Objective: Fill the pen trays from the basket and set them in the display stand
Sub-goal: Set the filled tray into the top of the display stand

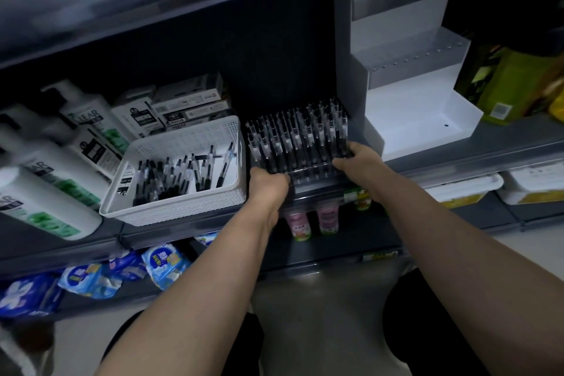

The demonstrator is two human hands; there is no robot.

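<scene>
A clear pen tray (311, 172) packed with several upright black pens (297, 134) sits on the dark shelf between the basket and the stand. My left hand (268, 185) grips its front left corner. My right hand (355, 159) grips its right side. The white perforated basket (183, 204) to the left holds several loose black pens (180, 175). The white stepped display stand (406, 119) stands to the right, its steps bare.
White shampoo bottles (52, 180) and boxed goods (183, 107) crowd the shelf's left. Green and yellow packages (512, 82) stand right of the stand. Small bottles (328, 218) and blue packets (164, 265) fill the lower shelves. The upper shelf edge (213, 6) overhangs.
</scene>
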